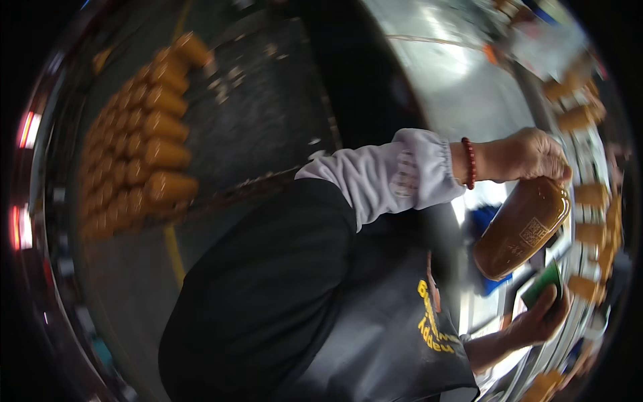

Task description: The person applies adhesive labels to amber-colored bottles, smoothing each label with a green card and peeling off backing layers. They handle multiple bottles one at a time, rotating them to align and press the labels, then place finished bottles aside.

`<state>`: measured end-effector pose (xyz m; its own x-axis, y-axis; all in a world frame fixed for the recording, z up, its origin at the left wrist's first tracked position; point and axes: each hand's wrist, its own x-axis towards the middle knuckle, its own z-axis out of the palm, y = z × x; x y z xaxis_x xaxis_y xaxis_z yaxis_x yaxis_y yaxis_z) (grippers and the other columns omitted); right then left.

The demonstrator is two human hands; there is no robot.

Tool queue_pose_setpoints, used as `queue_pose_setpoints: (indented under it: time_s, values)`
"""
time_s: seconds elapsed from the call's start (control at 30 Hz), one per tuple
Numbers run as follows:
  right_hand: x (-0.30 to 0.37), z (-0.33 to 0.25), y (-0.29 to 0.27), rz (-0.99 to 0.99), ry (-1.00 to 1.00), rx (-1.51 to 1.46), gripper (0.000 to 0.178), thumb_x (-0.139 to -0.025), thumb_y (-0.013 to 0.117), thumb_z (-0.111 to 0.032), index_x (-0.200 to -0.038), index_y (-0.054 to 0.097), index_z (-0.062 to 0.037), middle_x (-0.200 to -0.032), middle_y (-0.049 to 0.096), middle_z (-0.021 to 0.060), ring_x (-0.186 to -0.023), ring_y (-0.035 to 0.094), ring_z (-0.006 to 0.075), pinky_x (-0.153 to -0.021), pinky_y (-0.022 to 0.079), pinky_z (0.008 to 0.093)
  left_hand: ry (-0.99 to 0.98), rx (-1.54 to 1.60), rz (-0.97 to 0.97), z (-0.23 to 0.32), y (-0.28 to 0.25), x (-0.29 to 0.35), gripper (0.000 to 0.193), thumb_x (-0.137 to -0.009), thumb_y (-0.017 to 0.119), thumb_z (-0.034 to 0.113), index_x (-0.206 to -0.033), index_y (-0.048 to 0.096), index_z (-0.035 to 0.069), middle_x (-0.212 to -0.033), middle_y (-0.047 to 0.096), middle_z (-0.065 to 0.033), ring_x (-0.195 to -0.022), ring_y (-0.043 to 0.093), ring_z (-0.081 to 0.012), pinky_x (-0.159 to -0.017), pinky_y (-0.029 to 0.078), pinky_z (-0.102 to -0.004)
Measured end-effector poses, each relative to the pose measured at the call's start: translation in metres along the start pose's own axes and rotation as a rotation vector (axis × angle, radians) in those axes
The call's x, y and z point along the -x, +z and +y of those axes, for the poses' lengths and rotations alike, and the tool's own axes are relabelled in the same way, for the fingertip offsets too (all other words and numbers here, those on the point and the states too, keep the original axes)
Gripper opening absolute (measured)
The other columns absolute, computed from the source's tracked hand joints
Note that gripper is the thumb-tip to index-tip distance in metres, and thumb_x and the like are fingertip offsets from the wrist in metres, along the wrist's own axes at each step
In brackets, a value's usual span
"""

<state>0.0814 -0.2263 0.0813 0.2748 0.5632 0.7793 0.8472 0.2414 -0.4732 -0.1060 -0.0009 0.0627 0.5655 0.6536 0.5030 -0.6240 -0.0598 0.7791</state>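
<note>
My left hand (532,155), at the end of a white sleeve with a red bead bracelet, is closed around the narrow end of a glossy brown bottle (521,231). The bottle hangs tilted, its wide end toward the lower left, with a square stamped mark on its side. Below it, my right hand (541,323) pinches a flat green piece (541,285) that looks like a pad; its exact kind is unclear. The green piece is close to the bottle but apart from it.
Brown bottles (591,234) stand in a row along a line at the right. A shiny metal tabletop (455,80) lies beyond my left arm. Many more bottles (164,154) are stacked at the left beside a dark platform (261,100). Another person's hand (593,104) shows blurred at the upper right.
</note>
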Motion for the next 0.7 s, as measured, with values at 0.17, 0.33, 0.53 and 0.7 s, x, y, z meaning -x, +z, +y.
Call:
queue_pose_setpoints:
  time_s: [0.17,0.33,0.53,0.7]
  values:
    - [-0.012,0.002,0.051,-0.224,-0.002,-0.092,0.025,-0.095,0.069,-0.016,-0.109,0.064,0.004,-0.102,0.064,0.0119,-0.09,0.062,0.0219,-0.078,0.054,0.0325,0.041,-0.455,0.625,0.114,-0.085,0.132,0.034,-0.094,0.071,0.035,-0.109,0.071,0.005,-0.088,0.07,-0.0008,-0.068,0.06,-0.0026,-0.054,0.043,-0.0167]
    - [-0.024,-0.047,0.083,-0.388,-0.023,-0.072,0.023,-0.097,0.066,-0.022,-0.107,0.066,-0.0011,-0.1,0.064,0.0062,-0.091,0.062,0.0183,-0.078,0.052,0.0299,0.256,-1.266,1.102,0.195,-0.2,0.257,0.03,-0.091,0.072,0.033,-0.103,0.073,0.005,-0.093,0.075,-0.008,-0.084,0.071,-0.0151,-0.075,0.056,-0.0301]
    - [-0.021,-0.044,0.12,-0.516,0.119,0.036,0.026,-0.098,0.064,-0.03,-0.109,0.067,-0.0068,-0.099,0.064,0.002,-0.09,0.063,0.0142,-0.079,0.052,0.028,-0.004,-1.789,1.652,0.279,-0.4,0.395,0.046,-0.085,0.069,0.049,-0.109,0.074,0.01,-0.102,0.074,-0.0172,-0.098,0.069,-0.035,-0.088,0.053,-0.0433]
    - [-0.02,-0.023,0.125,-0.402,0.346,0.137,0.032,-0.1,0.061,-0.038,-0.111,0.067,-0.0087,-0.099,0.066,0.0022,-0.089,0.063,0.0129,-0.079,0.052,0.0282,-0.196,-1.922,1.925,0.316,-0.484,0.431,0.042,-0.081,0.071,0.049,-0.098,0.077,0.012,-0.097,0.074,-0.0155,-0.094,0.07,-0.0361,-0.085,0.053,-0.0474]
